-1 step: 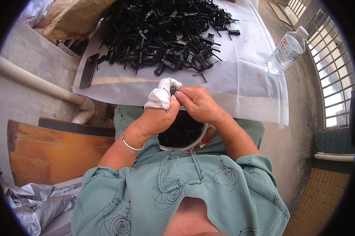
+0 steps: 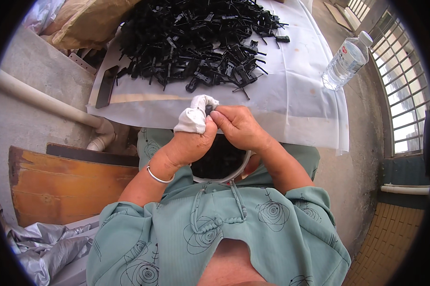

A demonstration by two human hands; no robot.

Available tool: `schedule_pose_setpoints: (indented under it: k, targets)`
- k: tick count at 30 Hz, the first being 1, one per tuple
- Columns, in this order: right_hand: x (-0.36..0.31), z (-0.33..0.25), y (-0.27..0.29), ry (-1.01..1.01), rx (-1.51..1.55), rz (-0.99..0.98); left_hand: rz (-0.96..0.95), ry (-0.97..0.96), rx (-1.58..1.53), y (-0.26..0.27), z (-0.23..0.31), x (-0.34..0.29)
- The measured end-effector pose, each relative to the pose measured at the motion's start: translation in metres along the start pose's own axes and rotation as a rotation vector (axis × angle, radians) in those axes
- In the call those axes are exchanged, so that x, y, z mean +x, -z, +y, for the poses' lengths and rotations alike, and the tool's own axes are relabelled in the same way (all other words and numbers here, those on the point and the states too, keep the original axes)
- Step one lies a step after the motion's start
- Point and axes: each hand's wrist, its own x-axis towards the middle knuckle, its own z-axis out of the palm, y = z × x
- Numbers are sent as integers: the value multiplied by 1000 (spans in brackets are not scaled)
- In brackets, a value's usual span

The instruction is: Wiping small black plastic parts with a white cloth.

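Observation:
My left hand [image 2: 194,138], with white cloth wrapped over its fingers and a silver bangle at the wrist, is closed on a small black plastic part [image 2: 208,110]. My right hand [image 2: 238,126] pinches the same part from the other side, fingertips meeting the left thumb. Most of the part is hidden by the fingers. Right below both hands, between my knees, sits a round bucket with a pale rim [image 2: 247,159] and dark contents. Beyond my hands, a big heap of black plastic parts [image 2: 200,45], many with thin prongs, lies on the table.
White sheeting [image 2: 291,95] covers the table and hangs over its near edge. A clear water bottle [image 2: 344,64] stands at the right. At the heap's left lies a dark flat bar [image 2: 107,86]. A wooden board [image 2: 72,183] and a pale pipe [image 2: 48,97] are on my left.

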Motion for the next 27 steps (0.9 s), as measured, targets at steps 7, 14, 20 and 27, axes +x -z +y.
schedule_pose_setpoints:
  k: [7, 14, 20, 27]
  targets:
    - [0, 7, -5, -30, 345, 4, 47, 52, -168, -5, 1, 0]
    - [-2, 1, -5, -36, 187, 105, 49, -127, 96, -5, 8, 8]
    - [4, 6, 31, 34, -294, 72, -151, 3, 200, 8, 9, 3]
    - [8, 36, 60, -78, -894, 334, -78, -327, 503, 16, -19, 13]
